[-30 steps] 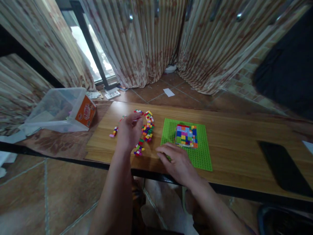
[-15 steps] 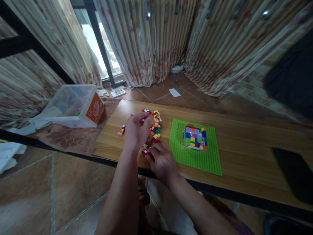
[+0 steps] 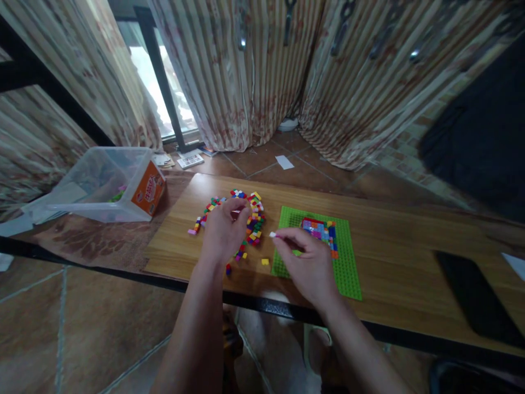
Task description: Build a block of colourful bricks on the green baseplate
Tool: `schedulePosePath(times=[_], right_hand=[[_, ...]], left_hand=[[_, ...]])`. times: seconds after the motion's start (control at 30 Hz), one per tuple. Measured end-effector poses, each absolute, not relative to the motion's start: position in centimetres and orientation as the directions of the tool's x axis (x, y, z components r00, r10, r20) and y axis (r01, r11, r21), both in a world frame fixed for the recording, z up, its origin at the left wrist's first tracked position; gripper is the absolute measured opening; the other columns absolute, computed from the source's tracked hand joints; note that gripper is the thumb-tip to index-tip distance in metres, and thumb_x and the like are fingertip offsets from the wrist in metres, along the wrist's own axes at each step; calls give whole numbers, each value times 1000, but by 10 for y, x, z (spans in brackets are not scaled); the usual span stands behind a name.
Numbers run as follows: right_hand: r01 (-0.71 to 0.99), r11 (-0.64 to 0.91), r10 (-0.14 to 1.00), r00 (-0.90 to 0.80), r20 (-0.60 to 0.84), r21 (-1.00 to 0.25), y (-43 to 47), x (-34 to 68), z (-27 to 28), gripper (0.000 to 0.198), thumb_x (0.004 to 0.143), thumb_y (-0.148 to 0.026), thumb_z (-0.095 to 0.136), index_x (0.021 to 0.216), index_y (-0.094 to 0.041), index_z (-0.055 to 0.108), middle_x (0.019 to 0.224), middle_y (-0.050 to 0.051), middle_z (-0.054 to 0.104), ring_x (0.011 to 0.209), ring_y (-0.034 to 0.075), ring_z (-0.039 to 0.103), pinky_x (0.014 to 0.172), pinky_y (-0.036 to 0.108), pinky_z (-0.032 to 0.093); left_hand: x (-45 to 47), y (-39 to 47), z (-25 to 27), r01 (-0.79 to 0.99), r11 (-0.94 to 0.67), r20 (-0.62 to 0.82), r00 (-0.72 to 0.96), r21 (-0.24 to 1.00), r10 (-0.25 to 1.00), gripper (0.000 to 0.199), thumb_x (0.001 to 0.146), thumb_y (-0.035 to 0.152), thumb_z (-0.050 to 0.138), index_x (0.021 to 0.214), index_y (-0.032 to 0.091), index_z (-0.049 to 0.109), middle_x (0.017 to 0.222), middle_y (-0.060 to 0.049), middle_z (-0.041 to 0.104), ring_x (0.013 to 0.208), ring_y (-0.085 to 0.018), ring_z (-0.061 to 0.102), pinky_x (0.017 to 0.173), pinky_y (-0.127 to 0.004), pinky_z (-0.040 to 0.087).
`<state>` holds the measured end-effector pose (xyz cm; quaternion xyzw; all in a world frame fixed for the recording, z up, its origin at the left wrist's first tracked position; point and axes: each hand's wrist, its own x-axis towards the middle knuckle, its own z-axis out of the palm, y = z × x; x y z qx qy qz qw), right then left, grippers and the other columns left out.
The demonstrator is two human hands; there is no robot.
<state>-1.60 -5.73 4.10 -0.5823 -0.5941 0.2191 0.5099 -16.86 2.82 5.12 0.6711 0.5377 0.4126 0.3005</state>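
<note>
My right hand [image 3: 307, 262] pinches a small white toy brick [image 3: 273, 234] between thumb and forefinger, just past the left edge of a green baseplate [image 3: 348, 276]. A multicoloured block of bricks [image 3: 318, 227] sits on that plate, partly hidden behind the hand. Over a spread of small loose bricks [image 3: 256, 221], my left hand [image 3: 225, 230] has thumb and forefinger curled together; whatever is in them I cannot make out. A single yellow brick [image 3: 265, 262] lies between the loose bricks and the plate.
A clear plastic box [image 3: 98, 210] with an orange label stands beyond the wooden table's [image 3: 394, 246] left end. On the right lies a flat black object [image 3: 471, 290]. Papers rest on the tiled floor beyond the table, and patterned curtains [image 3: 262, 87] hang behind.
My right hand has moved right from the loose bricks towards the baseplate, with a white brick now showing in its fingertips. My left hand stays over the bricks. The view has shifted slightly.
</note>
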Motion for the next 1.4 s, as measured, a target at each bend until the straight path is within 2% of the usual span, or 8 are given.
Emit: schedulePosePath(times=[0.17, 0.27, 0.37, 0.47, 0.6, 0.9, 1.2, 1.4], right_hand=[[427, 100, 760, 550, 346, -899, -51, 71, 37, 20, 79, -35, 65, 90, -21, 73, 88, 5, 72, 75, 17, 66, 70, 32, 54], [472, -66, 731, 622, 279, -879, -50, 116, 20, 25, 78, -36, 63, 93, -18, 74, 83, 6, 72, 72, 19, 65, 71, 36, 53], [602, -123, 772, 558, 306, -789, -50, 132, 10, 24, 79, -30, 58, 90, -16, 74, 86, 9, 72, 79, 22, 66, 77, 39, 52], [729, -85, 812, 446, 377, -679, -47, 125, 10, 26, 82, -25, 51, 88, -16, 75, 89, 11, 71, 84, 22, 65, 81, 38, 51], [781, -44, 831, 374, 411, -622, -41, 114, 13, 29, 83, -21, 47, 91, -19, 74, 92, 9, 71, 86, 22, 64, 83, 38, 50], [752, -3, 846, 353, 399, -659, -41, 116, 10, 42, 80, -16, 48, 118, -21, 66, 91, 6, 71, 84, 20, 65, 84, 39, 50], [693, 58, 877, 309, 369, -718, -38, 125, 4, 37, 83, -21, 51, 117, -24, 67, 95, 4, 72, 88, 19, 66, 89, 39, 50], [650, 85, 888, 295, 353, -755, -35, 130, 2, 35, 83, -26, 53, 115, -23, 68, 94, 4, 73, 87, 19, 67, 88, 40, 51]], left_hand=[[-155, 23, 51, 553, -288, 203, 211, 782, 956, 20, 84, 25, 54, 93, 17, 70, 79, -3, 71, 67, -15, 63, 63, -25, 47], [-145, 21, 49, 603, -320, 168, 295, 731, 941, 21, 84, 23, 53, 97, 17, 70, 82, -4, 72, 70, -16, 64, 65, -26, 47], [-133, 17, 48, 632, -344, 121, 369, 694, 922, 22, 85, 22, 53, 99, 17, 69, 84, -5, 73, 74, -18, 66, 69, -28, 49], [-121, 12, 45, 631, -367, 83, 433, 684, 898, 23, 86, 22, 52, 102, 17, 68, 91, -7, 73, 78, -19, 67, 71, -30, 50], [-107, 3, 42, 630, -407, 67, 491, 662, 869, 25, 86, 21, 53, 108, 17, 65, 99, -8, 73, 82, -19, 68, 76, -30, 52], [-97, -4, 42, 626, -466, 58, 559, 625, 827, 28, 87, 20, 53, 113, 14, 63, 105, -11, 71, 86, -20, 68, 79, -32, 53], [-98, -4, 42, 634, -466, 48, 560, 617, 827, 30, 87, 21, 53, 115, 14, 63, 105, -11, 71, 87, -21, 69, 80, -32, 53], [-91, -9, 37, 602, -472, 47, 584, 644, 810, 36, 88, 21, 53, 123, 15, 58, 116, -11, 68, 94, -21, 68, 83, -33, 53]])
